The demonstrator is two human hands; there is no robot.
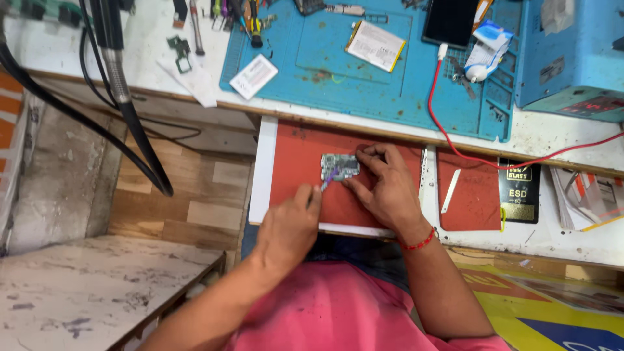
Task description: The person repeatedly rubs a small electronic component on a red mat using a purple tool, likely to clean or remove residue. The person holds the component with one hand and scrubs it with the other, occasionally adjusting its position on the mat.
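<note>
With your right hand (385,188) only pinching the small circuit board (339,166) flat on the red pad (292,162) and your left hand (291,224) fisted round the purple-tipped tool (329,177), a slip could gouge components or skid it off.

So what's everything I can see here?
circuit board: one, grey-green, on the red pad
tool: one, purple tip, touching the board
red pad: one, on a pull-out shelf
work mat: one, blue, on the bench
phone: one, black, top of the mat
cable: one, red, from phone across the bench
left hand: holds the tool
right hand: steadies the board, red thread at the wrist
</note>
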